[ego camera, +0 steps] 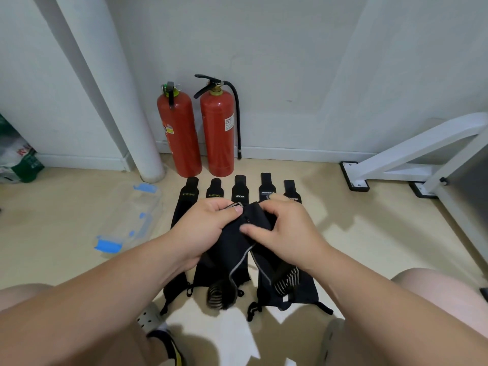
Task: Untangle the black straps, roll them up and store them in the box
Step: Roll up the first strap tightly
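Black straps point(240, 191): five on the floor point(369, 233) in a side-by-side row, long axes running straight away from the person toward the wall. Logo ends far, loop ends near, between the knees.

Held strap point(233, 256): one from the middle of the row, top end lifted clear of the floor, lower part hanging back down onto the row. Matte black fabric, grey piping along one edge. A striped, coiled section shows at the near end, though which strap it belongs to is hard to tell.

Hands: left hand point(208, 223) has its fingers curled, with the thumb pressing the strap's top edge. Right hand point(285, 228) pinches the bunched fold between thumb and fingers. They are close together, almost touching across the fabric. Judged: start of a roll, or freeing a fold; not clear which.

Box point(132, 215): clear plastic with blue clips, on the floor well left of the row and nearer the left hand. Cannot tell whether the lid is on. No strap visible inside.

Key relation: the strap's length trails from the hands toward the body, so rolling would take up slack from below.

Behind the row: two red fire extinguishers point(179, 133) against the wall.
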